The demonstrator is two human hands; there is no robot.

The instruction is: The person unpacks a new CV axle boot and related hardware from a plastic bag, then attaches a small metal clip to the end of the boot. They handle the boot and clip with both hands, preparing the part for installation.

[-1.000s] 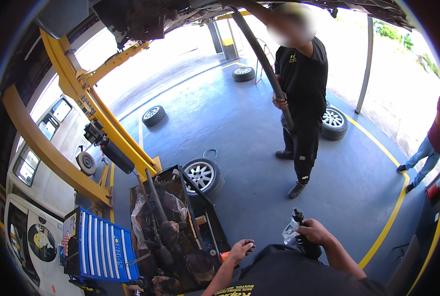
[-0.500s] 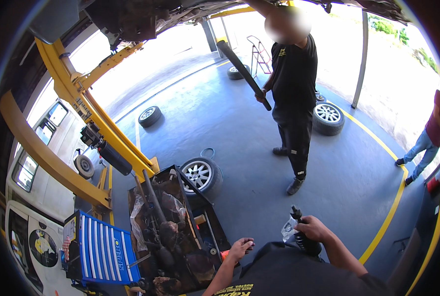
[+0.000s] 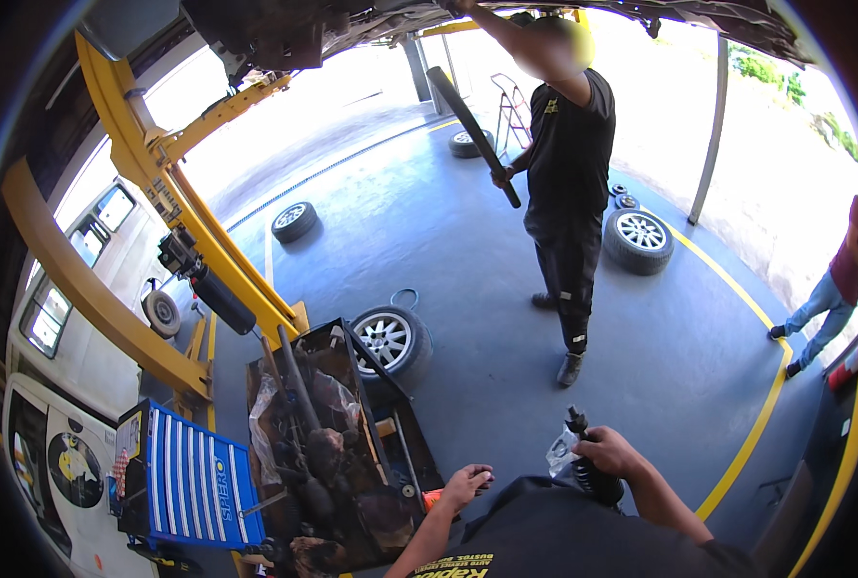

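The person's right hand (image 3: 610,451) is closing around a black ribbed car part (image 3: 591,466), gripping it upright at about five o'clock in the view, with a crumpled clear plastic wrapper (image 3: 560,451) touching its left side. The left hand (image 3: 466,482) is hanging open with fingers loosely curled, holding nothing, just above an orange object (image 3: 433,498) at six o'clock. Beside it, toward seven o'clock, an open black cart (image 3: 333,453) is holding dirty metal parts and plastic bags. A blue tool chest (image 3: 190,477) with white drawer stripes and a white label strip down its right edge is standing at eight o'clock. A wheel (image 3: 390,339) is leaning near the cart. At one o'clock a co-worker in black (image 3: 570,183) is holding a long dark bar (image 3: 473,133). Yellow lift arms (image 3: 159,183) are rising at ten o'clock.
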